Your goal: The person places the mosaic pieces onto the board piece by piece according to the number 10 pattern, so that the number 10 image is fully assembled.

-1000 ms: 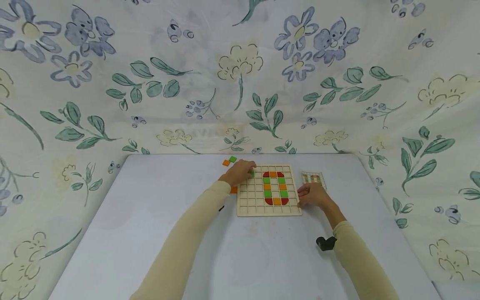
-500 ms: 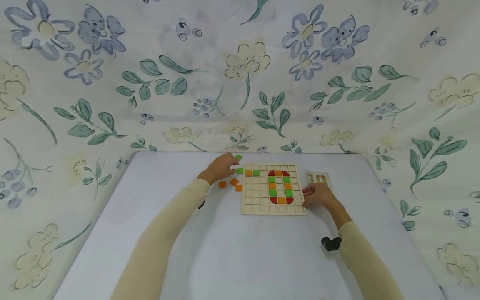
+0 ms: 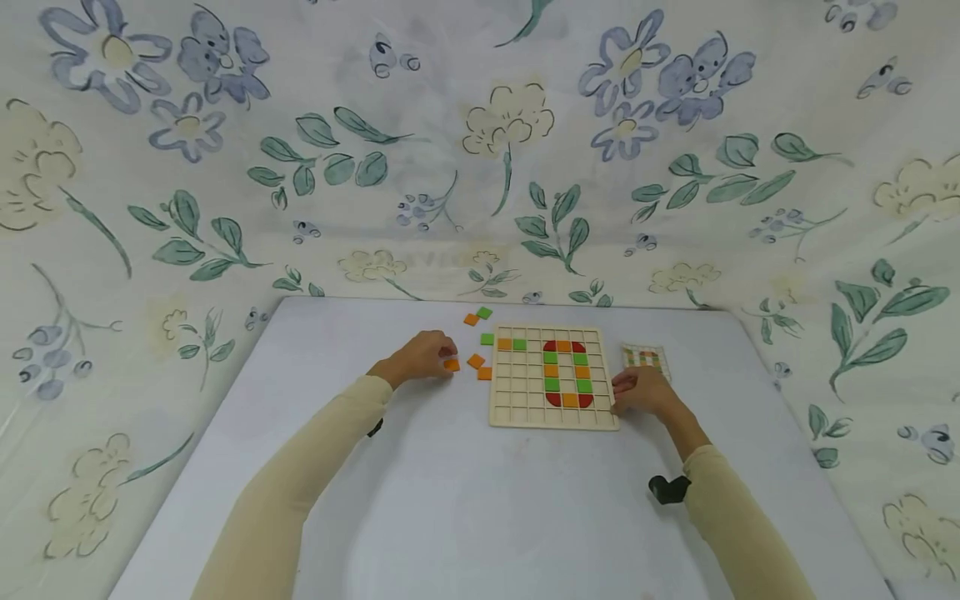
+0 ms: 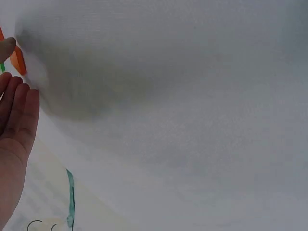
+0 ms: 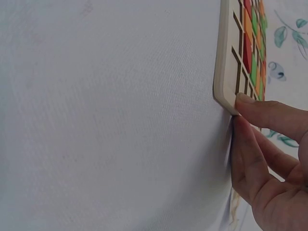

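Observation:
A square wooden grid board (image 3: 517, 400) lies on the table. Red, orange and green tiles form a ring on its right half, and an orange tile (image 3: 505, 344) and a green tile (image 3: 519, 344) sit at its upper left. My left hand (image 3: 418, 357) is at a loose orange tile (image 3: 452, 365) left of the board. In the left wrist view that orange tile (image 4: 18, 62) shows between the thumb and straight fingers, which stand apart. My right hand (image 3: 641, 390) pinches the board's right edge, near a corner, thumb on top in the right wrist view.
Several loose tiles lie left of the board, including a green tile (image 3: 484, 313) and an orange tile (image 3: 476, 361). A small pattern card (image 3: 633, 353) lies beyond my right hand. Floral cloth (image 3: 420, 183) hangs behind the white table (image 3: 465, 517).
My left hand left a green tile on the board's upper left beside the orange one, then moved left and toward me to a loose orange tile. The right hand stays at the board's edge.

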The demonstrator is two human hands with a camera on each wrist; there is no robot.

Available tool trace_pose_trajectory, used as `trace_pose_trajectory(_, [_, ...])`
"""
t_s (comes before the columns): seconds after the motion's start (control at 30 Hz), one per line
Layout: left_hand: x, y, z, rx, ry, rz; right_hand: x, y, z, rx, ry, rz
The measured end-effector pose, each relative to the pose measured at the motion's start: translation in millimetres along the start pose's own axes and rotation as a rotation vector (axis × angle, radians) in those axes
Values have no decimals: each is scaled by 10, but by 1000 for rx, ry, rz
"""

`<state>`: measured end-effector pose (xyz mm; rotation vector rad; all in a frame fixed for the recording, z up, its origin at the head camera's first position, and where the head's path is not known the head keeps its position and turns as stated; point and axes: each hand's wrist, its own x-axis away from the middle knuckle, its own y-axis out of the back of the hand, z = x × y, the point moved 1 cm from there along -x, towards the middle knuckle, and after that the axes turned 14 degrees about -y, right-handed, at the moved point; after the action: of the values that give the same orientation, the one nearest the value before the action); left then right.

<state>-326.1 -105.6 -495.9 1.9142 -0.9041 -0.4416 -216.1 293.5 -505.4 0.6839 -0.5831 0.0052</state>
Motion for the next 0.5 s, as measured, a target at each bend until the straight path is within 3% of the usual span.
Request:
trace_pose_trajectory(0.23, [-1,-52,34,23,-61,-31,-36,2,-29,-13,17,1])
trace_pose_trajectory(0.5, [-17,-84,-1,11,-65,-62,-20,-12,-19,-10,14,-15])
